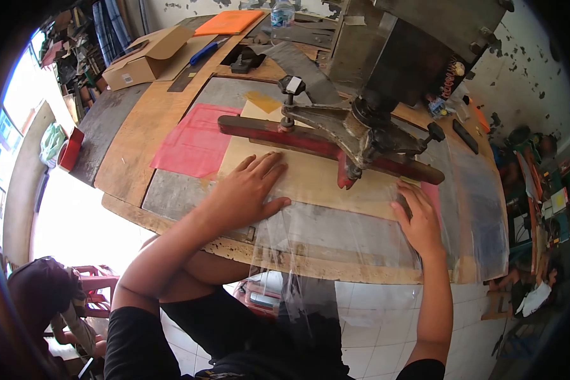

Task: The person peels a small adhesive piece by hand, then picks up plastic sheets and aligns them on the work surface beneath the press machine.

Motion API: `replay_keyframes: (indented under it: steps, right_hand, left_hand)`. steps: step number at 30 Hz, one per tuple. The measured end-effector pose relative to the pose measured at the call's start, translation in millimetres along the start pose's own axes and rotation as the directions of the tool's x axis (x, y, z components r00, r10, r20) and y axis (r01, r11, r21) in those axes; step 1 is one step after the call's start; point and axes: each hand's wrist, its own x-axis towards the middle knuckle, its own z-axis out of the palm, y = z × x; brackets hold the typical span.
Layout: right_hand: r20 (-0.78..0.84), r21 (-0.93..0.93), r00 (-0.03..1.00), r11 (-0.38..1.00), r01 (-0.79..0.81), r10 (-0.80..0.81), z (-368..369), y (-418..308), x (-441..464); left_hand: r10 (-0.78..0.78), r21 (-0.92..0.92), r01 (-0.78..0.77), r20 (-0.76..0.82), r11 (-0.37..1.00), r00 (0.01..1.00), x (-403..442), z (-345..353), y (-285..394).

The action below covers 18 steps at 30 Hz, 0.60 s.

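Note:
My left hand [250,190] lies flat with fingers stretched out and thumb apart, at the left part of a cream sheet [310,180]. At the sheet's right end rests my right hand [419,218], its fingers extended, also flat. A clear plastic film [335,237] spreads between both hands and droops over the table's front edge. Above the cream sheet stands a press with a long red bar [310,141], close beyond my fingertips. Whether the bar touches the sheet I cannot tell. A red sheet [193,142] lies partly under the cream one at left.
On the wooden table [123,158] are a cardboard box [147,66], a blue-handled cutter [204,53], an orange folder [228,23] and a water bottle [282,14]. More clear plastic [487,221] covers the right end. Another person [44,297] is at lower left.

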Motion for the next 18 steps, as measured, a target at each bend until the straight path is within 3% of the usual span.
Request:
replay_keyframes:
  steps: [18]
  right_hand:
    - [0.010,-0.019,0.999,0.998,-0.054,0.054,-1.0,-4.6,0.7]
  left_hand:
    - [-0.024,-0.035,0.026,0.042,0.999,0.999,2.9,-4.6,-0.2]
